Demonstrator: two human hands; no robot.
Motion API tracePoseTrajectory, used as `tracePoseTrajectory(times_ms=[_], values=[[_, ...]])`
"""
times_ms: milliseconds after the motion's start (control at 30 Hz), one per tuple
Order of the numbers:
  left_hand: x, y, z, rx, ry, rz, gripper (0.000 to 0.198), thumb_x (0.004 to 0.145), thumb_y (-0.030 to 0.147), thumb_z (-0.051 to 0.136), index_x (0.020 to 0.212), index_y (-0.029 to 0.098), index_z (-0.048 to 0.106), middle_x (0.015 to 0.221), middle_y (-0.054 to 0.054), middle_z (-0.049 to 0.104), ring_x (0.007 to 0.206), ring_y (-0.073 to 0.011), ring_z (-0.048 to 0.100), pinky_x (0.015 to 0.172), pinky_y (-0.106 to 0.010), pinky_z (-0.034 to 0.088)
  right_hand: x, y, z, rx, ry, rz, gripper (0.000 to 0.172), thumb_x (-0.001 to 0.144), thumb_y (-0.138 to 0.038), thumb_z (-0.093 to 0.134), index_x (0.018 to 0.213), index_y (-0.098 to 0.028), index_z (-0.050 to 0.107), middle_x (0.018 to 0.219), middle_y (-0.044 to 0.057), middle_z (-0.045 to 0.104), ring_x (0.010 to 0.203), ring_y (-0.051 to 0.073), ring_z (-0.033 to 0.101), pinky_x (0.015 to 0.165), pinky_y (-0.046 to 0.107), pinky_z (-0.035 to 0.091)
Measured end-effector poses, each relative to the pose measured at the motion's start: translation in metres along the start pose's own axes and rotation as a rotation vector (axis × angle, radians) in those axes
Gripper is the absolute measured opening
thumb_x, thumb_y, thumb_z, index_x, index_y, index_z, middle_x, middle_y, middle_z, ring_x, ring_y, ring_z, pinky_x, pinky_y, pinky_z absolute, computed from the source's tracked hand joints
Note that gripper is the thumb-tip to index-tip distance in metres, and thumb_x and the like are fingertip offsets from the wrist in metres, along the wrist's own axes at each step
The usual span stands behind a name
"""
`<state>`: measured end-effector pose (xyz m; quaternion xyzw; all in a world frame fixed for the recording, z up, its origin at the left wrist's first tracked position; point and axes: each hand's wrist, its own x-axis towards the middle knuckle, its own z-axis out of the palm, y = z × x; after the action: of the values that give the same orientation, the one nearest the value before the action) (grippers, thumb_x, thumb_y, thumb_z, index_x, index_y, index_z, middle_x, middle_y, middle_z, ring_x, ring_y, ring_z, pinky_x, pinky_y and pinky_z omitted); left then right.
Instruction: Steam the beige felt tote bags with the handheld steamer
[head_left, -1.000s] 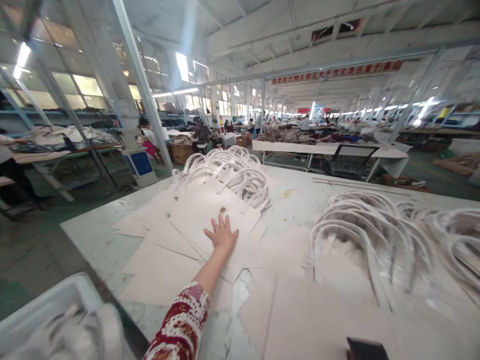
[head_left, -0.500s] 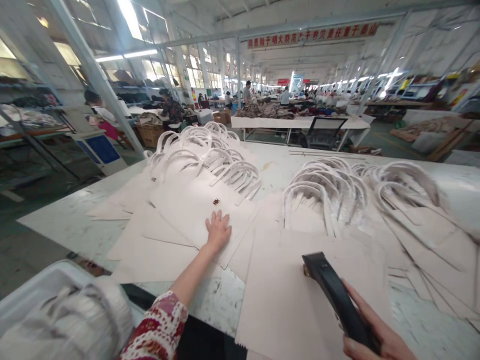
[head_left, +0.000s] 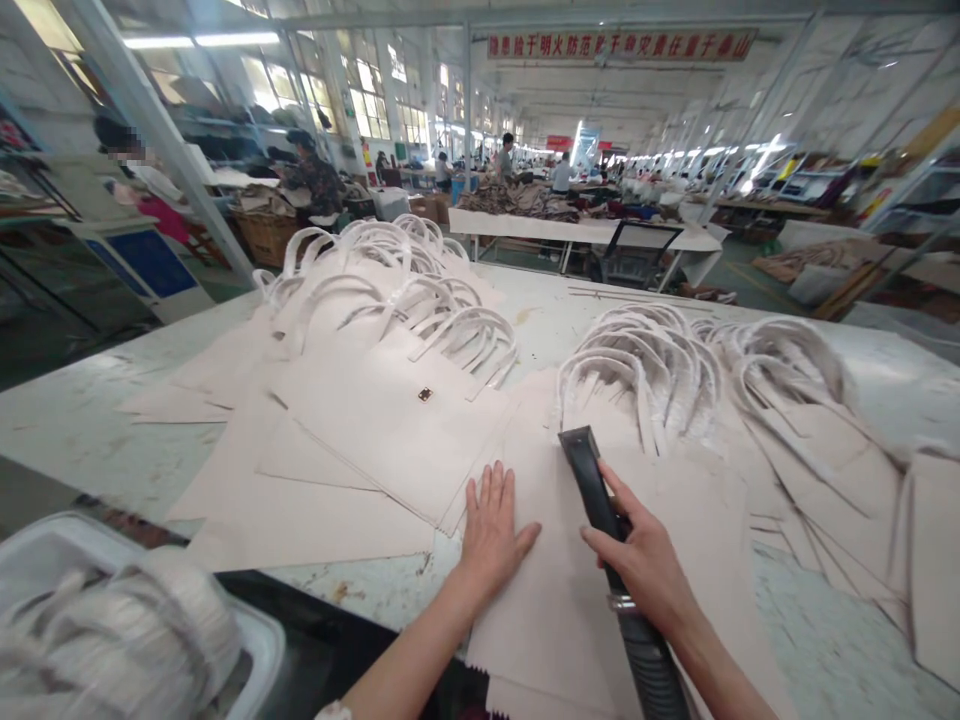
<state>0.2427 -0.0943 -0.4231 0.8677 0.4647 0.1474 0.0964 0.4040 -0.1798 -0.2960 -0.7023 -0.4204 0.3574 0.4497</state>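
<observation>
Posture: both forearms bare, reaching forward over the near edge of the table [head_left: 90, 420].

Left hand [head_left: 491, 530]: lies palm down on a pale beige bag panel [head_left: 555, 620] at the table's near edge. Wrist straight, forearm running in from lower left. Fingers [head_left: 487, 490] extended and slightly spread, thumb splayed out to the right. Flat against the panel, gripping nothing.

Right hand [head_left: 645, 565]: wraps the black nozzle [head_left: 592, 480] from above, back of hand up, forearm entering from lower right. Fingers curled about the shaft, one finger extended along it, thumb on the near left side.

Nozzle: points away and slightly left, over the same panel. Flat tip close to the nearest white handles. Cannot tell whether the tip touches the panel. Continues back under the wrist into a grey ribbed hose [head_left: 649, 655], cut off at the bottom edge. Hands near each other, not touching.

Surroundings: fanned stack of bags [head_left: 390, 420] to the left, small dark tag on the top one, looped white handles [head_left: 420, 300] at the far end. Second spread of bags [head_left: 817, 450] to the right, handles likewise at the far end. White bin [head_left: 259, 640] at lower left, holding blurred white material. Beyond: other work tables, several persons, red banner [head_left: 622, 45] overhead.
</observation>
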Motion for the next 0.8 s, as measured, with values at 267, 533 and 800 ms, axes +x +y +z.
tracePoseTrajectory(times_ms=[267,533,800], values=[[0.048,0.002,-0.021,-0.253,0.051,-0.283,0.088,0.065,0.035,0.060,0.136,0.011,0.014,0.111,-0.012,0.053,0.102,-0.0244,0.049,0.086,-0.033,0.035,-0.061,0.039,-0.055,0.091,0.232,0.172,0.080,0.064,-0.038,0.068,0.134,-0.027,0.031,0.072,-0.003,0.058,0.050,0.015,0.054,0.047,0.027,0.044],[0.071,0.000,-0.032,-0.408,-0.079,-0.250,0.022,0.070,0.030,0.056,0.088,0.018,0.058,0.077,-0.001,0.062,0.073,-0.0169,0.057,0.062,-0.023,0.039,-0.072,0.074,-0.099,0.297,0.133,0.237,0.085,0.065,-0.034,0.064,0.137,-0.022,0.020,0.053,-0.005,0.057,0.040,0.017,0.054,0.041,0.029,0.043],[0.063,0.016,-0.029,-0.520,-0.085,-0.143,0.027,0.061,0.011,0.058,0.088,0.018,0.058,0.076,0.003,0.062,0.074,-0.0144,0.057,0.065,-0.020,0.039,-0.021,0.056,-0.101,0.361,0.113,0.123,0.085,0.059,-0.024,0.065,0.135,-0.016,0.028,0.050,-0.006,0.056,0.036,0.014,0.052,0.037,0.025,0.044]])
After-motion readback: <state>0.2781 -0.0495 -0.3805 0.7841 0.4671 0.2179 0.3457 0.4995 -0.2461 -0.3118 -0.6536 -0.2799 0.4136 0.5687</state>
